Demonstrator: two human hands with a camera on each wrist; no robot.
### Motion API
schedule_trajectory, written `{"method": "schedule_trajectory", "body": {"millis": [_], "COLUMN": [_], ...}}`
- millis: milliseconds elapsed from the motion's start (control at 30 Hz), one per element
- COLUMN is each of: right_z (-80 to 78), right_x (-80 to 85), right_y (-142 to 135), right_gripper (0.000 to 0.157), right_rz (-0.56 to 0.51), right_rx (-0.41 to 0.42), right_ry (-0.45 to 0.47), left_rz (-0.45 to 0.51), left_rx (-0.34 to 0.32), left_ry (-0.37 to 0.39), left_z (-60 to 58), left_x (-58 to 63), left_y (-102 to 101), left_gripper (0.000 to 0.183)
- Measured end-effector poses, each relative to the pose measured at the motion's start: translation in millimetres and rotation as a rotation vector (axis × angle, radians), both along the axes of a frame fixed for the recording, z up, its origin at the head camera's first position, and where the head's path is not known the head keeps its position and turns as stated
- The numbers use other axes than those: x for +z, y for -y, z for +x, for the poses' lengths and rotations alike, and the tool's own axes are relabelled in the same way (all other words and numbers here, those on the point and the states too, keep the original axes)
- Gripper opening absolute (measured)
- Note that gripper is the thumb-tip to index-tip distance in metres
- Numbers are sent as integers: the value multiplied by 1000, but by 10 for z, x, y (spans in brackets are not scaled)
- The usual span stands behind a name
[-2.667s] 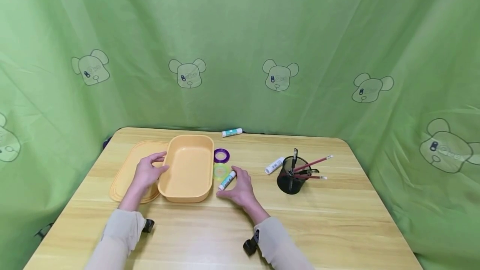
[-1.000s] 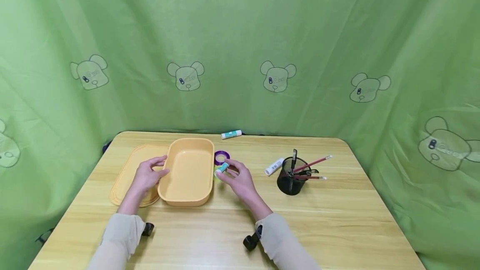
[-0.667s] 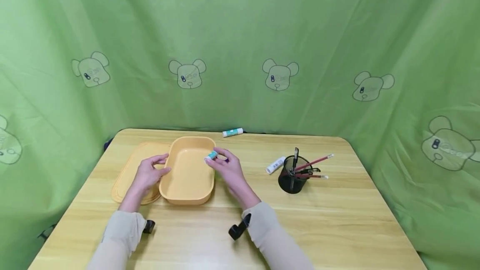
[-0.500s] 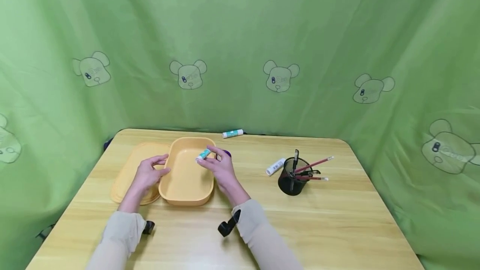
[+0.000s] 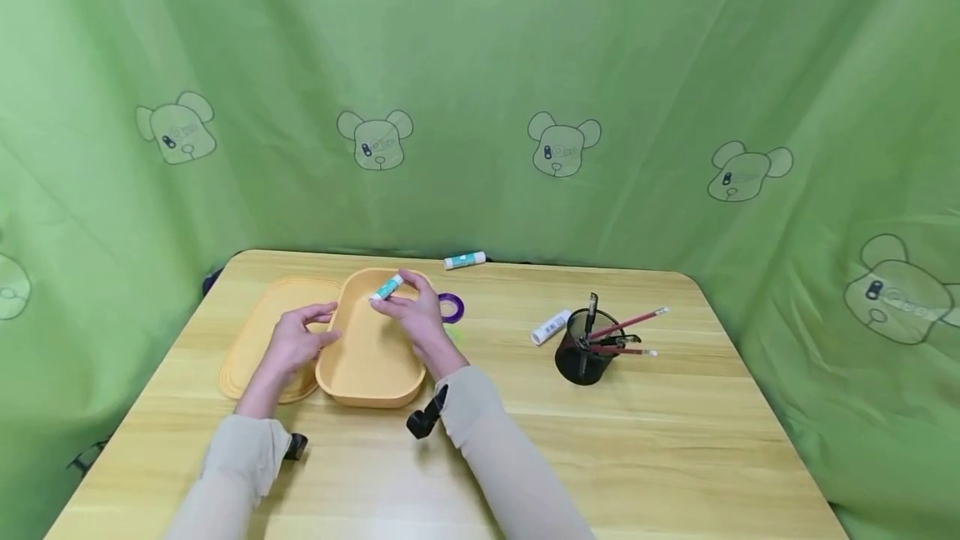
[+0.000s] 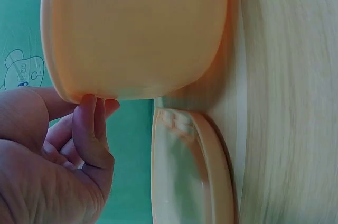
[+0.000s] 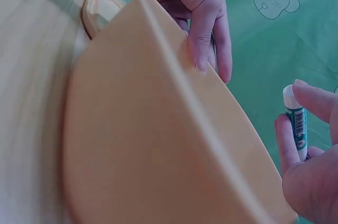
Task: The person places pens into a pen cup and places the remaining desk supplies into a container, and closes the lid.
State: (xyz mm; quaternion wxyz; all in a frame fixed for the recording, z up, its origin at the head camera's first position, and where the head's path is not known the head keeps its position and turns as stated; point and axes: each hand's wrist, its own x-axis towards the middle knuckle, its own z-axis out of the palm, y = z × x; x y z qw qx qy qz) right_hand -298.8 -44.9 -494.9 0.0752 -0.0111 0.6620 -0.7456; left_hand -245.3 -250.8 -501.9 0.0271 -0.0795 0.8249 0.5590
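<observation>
A yellow-orange plastic box (image 5: pixel 367 365) stands on the table, its inside bare. My left hand (image 5: pixel 292 346) pinches its left rim, thumb on one side and fingers on the other, as the left wrist view shows. Over the far part of the box, my right hand (image 5: pixel 420 319) holds a white and teal glue stick (image 5: pixel 387 287) between thumb and fingers. In the right wrist view the glue stick (image 7: pixel 297 123) is above the rim, its barcode label showing. The matching lid (image 5: pixel 251 344) lies on the table at the left, partly hidden by the left hand.
Right of the box lie a purple tape roll (image 5: pixel 452 307) and a yellow-green one (image 5: pixel 452 332), mostly covered by the right hand. Another glue stick (image 5: pixel 465 260) is at the back edge. A white tube (image 5: pixel 551 327) lies beside a black mesh pen cup (image 5: pixel 581 361) with pens and pencils.
My right hand has taken the glue stick from beside the yellow-green tape, lifted it and carried it left over the box. The left hand has stayed at the rim.
</observation>
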Motion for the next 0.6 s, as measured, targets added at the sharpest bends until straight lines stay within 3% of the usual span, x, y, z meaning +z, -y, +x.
{"method": "schedule_trajectory", "body": {"millis": [333,600], "right_z": [-109,-146], "right_x": [-211,-236], "right_y": [201,254], "right_gripper": [84,80], "right_rz": [136,279], "right_rx": [32,33], "right_ry": [-19,-29], "left_rz": [33,29], "left_rx": [0,2], "left_ry": [18,14], "left_z": [16,-3], "left_x": [-50,-40], "left_y": [-32,-13], "left_gripper": [56,58]}}
